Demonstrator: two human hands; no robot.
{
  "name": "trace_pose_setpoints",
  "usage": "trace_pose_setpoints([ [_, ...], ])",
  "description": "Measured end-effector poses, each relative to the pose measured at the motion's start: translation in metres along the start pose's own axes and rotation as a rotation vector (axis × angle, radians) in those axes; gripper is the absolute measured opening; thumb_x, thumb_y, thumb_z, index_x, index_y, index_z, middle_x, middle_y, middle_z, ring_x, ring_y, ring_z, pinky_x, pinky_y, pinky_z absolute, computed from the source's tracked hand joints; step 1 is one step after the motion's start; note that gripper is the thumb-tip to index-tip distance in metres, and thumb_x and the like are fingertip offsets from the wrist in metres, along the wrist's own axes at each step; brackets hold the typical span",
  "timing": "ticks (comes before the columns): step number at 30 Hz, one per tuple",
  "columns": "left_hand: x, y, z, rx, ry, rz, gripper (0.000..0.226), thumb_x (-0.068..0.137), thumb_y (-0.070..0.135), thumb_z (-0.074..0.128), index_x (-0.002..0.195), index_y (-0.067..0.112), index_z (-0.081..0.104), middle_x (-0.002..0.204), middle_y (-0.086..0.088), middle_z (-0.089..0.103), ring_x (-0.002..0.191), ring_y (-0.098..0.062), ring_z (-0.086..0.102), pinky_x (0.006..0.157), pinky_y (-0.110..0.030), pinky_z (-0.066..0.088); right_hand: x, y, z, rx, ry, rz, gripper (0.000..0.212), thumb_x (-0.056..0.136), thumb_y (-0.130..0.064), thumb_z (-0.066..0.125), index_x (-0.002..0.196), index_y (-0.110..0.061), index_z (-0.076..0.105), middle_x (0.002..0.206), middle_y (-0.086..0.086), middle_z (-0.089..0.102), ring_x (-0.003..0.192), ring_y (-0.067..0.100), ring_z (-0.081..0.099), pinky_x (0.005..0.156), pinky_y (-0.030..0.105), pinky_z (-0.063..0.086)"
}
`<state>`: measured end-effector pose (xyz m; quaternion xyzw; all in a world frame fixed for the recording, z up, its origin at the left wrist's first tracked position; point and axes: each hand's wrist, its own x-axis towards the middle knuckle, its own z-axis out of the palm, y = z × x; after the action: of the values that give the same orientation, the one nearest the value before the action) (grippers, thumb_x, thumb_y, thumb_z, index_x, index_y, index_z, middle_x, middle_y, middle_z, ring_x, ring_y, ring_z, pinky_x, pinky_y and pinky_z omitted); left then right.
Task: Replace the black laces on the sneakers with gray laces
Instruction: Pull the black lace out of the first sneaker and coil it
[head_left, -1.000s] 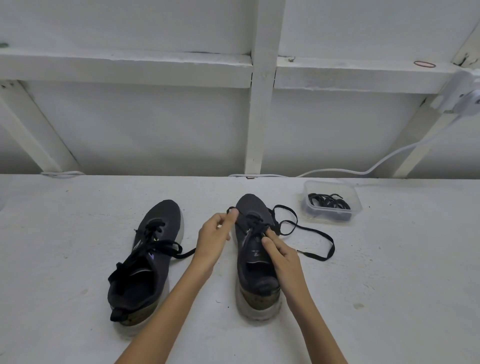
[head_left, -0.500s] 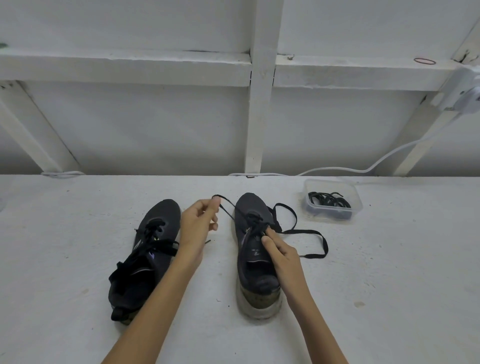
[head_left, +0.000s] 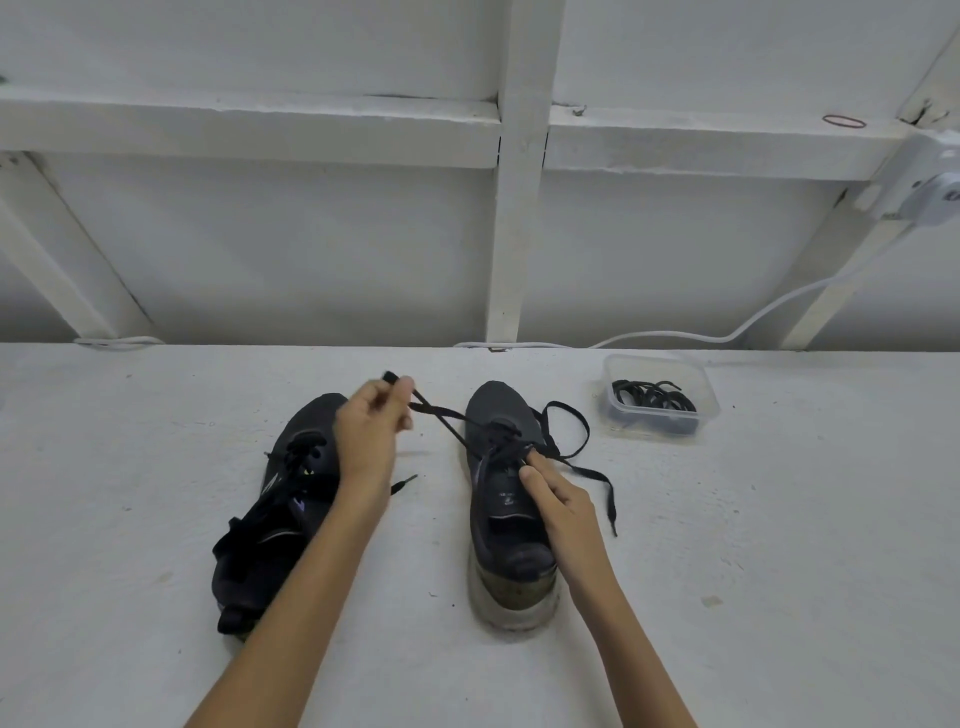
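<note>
We see two dark sneakers standing side by side on a white table (head_left: 156, 519), toes pointing away from the person, with a gap between them. The left hand (head_left: 371, 436) is raised over the toe of the left sneaker (head_left: 260, 561). Its fingers are curled, and thumb and forefinger pinch one end of the black lace (head_left: 441, 415). The tip of that end sticks up just past the fingers. From there the lace runs in a straight, taut line down and to the right, into the front eyelets of the right sneaker (head_left: 498, 405).

The right hand (head_left: 558, 499) rests on the right sneaker's tongue. Its fingers are bent, and the thumb and forefinger tips meet on the lacing, pinching a crossing there. The other end of the same lace loops out to the right of the shoe and trails slack across the table beside the right wrist.

The left sneaker is fully laced, and its own lace end (head_left: 405, 483) lies on the table between the shoes, under the left forearm.

Farther back on the right, well apart from both shoes, stands a clear plastic container (head_left: 711, 410) holding coiled laces (head_left: 654, 397). They look dark from here, and we cannot tell their exact colour.

Behind the table a white cable (head_left: 675, 338) runs along the wall's foot, and a red rubber band (head_left: 844, 122) lies on a ledge.
</note>
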<state>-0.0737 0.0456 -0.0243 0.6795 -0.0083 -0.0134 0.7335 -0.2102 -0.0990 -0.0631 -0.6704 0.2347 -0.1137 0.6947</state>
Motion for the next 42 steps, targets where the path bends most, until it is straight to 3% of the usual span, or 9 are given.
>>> trace_pose_setpoints([
  [6, -0.017, -0.012, 0.005, 0.068, -0.205, -0.164, 0.035, 0.089, 0.040, 0.063, 0.082, 0.006, 0.068, 0.072, -0.001, 0.060, 0.061, -0.010, 0.050, 0.060, -0.026, 0.045, -0.002, -0.005, 0.005, -0.012, 0.020, -0.027, 0.035, 0.088, -0.042, 0.062, 0.120, -0.031, 0.069, 0.130, -0.012, 0.063, 0.125, 0.005, 0.054, 0.111, 0.034, 0.040],
  [11, -0.044, -0.034, 0.022, 0.250, -0.360, -0.114, 0.027, 0.085, 0.031, 0.072, 0.074, 0.007, 0.067, 0.056, 0.011, 0.058, 0.052, -0.008, 0.048, 0.054, -0.022, 0.040, -0.002, -0.007, 0.002, -0.021, 0.018, -0.018, 0.016, 0.096, -0.023, 0.059, 0.095, -0.032, 0.073, 0.097, -0.019, 0.072, 0.097, -0.002, 0.064, 0.089, 0.020, 0.049],
  [19, 0.001, 0.006, 0.003, -0.024, 0.078, -0.031, 0.028, 0.092, 0.021, 0.065, 0.067, 0.013, 0.056, 0.057, 0.006, 0.048, 0.045, -0.004, 0.038, 0.052, -0.021, 0.035, -0.005, -0.010, 0.000, -0.048, 0.023, -0.032, 0.024, 0.096, -0.024, 0.058, 0.112, -0.007, 0.062, 0.113, -0.002, 0.065, 0.110, 0.017, 0.058, 0.101, 0.044, 0.045],
  [21, 0.004, 0.014, -0.002, -0.072, 0.134, -0.034, 0.027, 0.094, 0.024, 0.062, 0.071, 0.013, 0.055, 0.063, 0.003, 0.048, 0.046, -0.002, 0.040, 0.052, -0.021, 0.036, -0.005, -0.012, 0.000, -0.036, 0.017, -0.041, 0.025, 0.097, -0.022, 0.057, 0.112, -0.003, 0.056, 0.115, -0.011, 0.055, 0.112, 0.011, 0.051, 0.101, 0.043, 0.042],
  [26, -0.029, -0.004, 0.011, 0.055, -0.204, -0.222, 0.031, 0.091, 0.042, 0.060, 0.088, 0.012, 0.065, 0.081, 0.004, 0.061, 0.067, -0.009, 0.049, 0.054, -0.024, 0.038, -0.006, -0.012, 0.002, -0.049, 0.013, -0.046, 0.024, 0.097, -0.026, 0.056, 0.109, -0.005, 0.057, 0.111, 0.014, 0.062, 0.108, 0.033, 0.056, 0.099, 0.051, 0.044],
  [30, -0.051, -0.027, 0.021, 0.206, -0.385, -0.199, 0.022, 0.088, 0.032, 0.068, 0.078, 0.013, 0.064, 0.065, 0.006, 0.058, 0.064, -0.011, 0.049, 0.050, -0.019, 0.038, -0.006, -0.014, 0.002, -0.075, 0.007, -0.038, 0.015, 0.097, -0.026, 0.056, 0.092, -0.027, 0.070, 0.092, -0.007, 0.073, 0.091, 0.006, 0.067, 0.092, 0.039, 0.051],
  [35, -0.034, -0.015, 0.021, 0.225, -0.221, -0.087, 0.018, 0.091, 0.021, 0.065, 0.075, 0.017, 0.060, 0.061, 0.003, 0.049, 0.059, -0.011, 0.042, 0.051, -0.020, 0.036, -0.005, -0.013, 0.000, -0.045, 0.008, -0.030, 0.012, 0.097, -0.026, 0.057, 0.100, -0.015, 0.062, 0.108, 0.003, 0.063, 0.101, 0.024, 0.061, 0.097, 0.046, 0.046],
  [39, -0.007, 0.012, 0.007, -0.024, 0.080, -0.028, 0.019, 0.095, 0.022, 0.060, 0.077, 0.016, 0.059, 0.063, 0.003, 0.048, 0.051, 0.000, 0.044, 0.047, -0.016, 0.038, -0.005, -0.011, 0.001, -0.069, 0.006, -0.002, 0.015, 0.097, -0.028, 0.056, 0.098, -0.018, 0.067, 0.103, 0.003, 0.068, 0.102, 0.021, 0.063, 0.099, 0.044, 0.048],
  [42, -0.010, 0.012, 0.008, -0.059, 0.099, -0.022, 0.021, 0.096, 0.025, 0.058, 0.079, 0.015, 0.056, 0.062, 0.011, 0.054, 0.053, -0.001, 0.047, 0.048, -0.020, 0.039, -0.005, -0.011, 0.001, -0.048, 0.018, 0.007, 0.016, 0.097, -0.028, 0.057, 0.104, -0.023, 0.071, 0.099, -0.011, 0.072, 0.105, 0.013, 0.065, 0.100, 0.039, 0.050],
])
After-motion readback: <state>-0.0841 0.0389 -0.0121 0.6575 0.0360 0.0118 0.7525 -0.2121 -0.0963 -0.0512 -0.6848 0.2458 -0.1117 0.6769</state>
